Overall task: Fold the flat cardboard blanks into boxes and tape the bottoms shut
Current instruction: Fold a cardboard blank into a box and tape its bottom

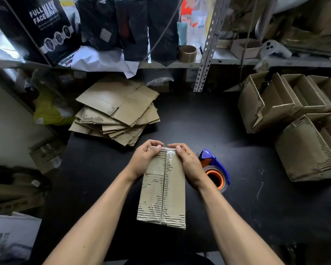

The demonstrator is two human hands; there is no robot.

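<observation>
Stack of flat blanks (pixel 116 113) far left on the counter (pixel 199 119): plenty left to fold. Centre: one box (pixel 163 190) held bottom-up, clear tape along the seam. Left hand (pixel 146 159) and right hand (pixel 188 163) grip its far end, fingers curled over the edge, thumbs pressing the tape down. Tape dispenser (pixel 215 169) just right. Finished boxes (pixel 294 115) piled far right. Judged roughly midway.

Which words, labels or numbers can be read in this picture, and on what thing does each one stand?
"FULL FACE MASK": on the black package on the shelf, upper left.
"035", faint and not sure: on the dark bag under the shelf.
White labels on the boxes at left and the bottles: too small and blurred to read.
</observation>
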